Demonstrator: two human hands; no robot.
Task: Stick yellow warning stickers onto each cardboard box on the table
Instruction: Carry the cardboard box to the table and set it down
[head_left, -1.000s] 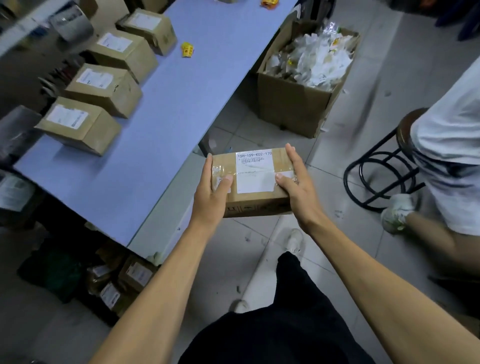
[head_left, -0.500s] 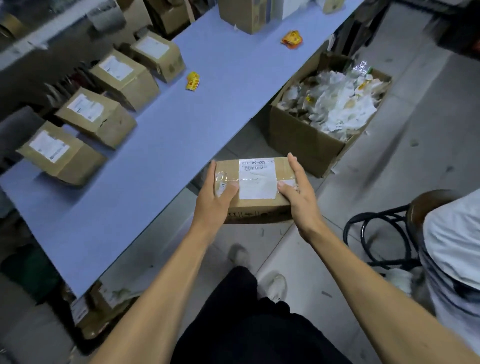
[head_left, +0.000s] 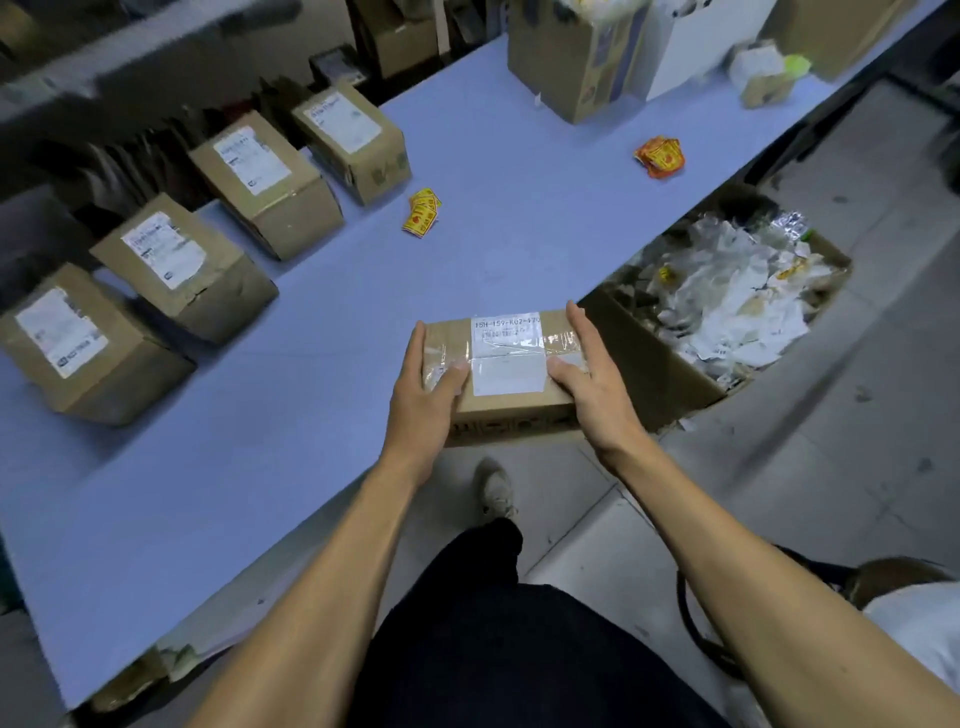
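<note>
Holding a small cardboard box (head_left: 506, 374) between them, the left hand (head_left: 423, 400) and right hand (head_left: 595, 389) clamp its two ends, thumbs laid over the taped white label (head_left: 506, 358) on top. The box sits at the near edge of the pale blue table (head_left: 291, 441), partly past it; whether it rests on the table cannot be told. Just right of it, on the floor (head_left: 831, 467), an open carton (head_left: 660, 379) is filled with crumpled white backing paper (head_left: 727, 301). Further along the table, four labelled boxes (head_left: 218, 260) stand in a row at the left. Near them lies a small pile of yellow stickers (head_left: 422, 213), with a second pile (head_left: 660, 156) further off. A taller carton (head_left: 571, 62) stands at the far end.
</note>
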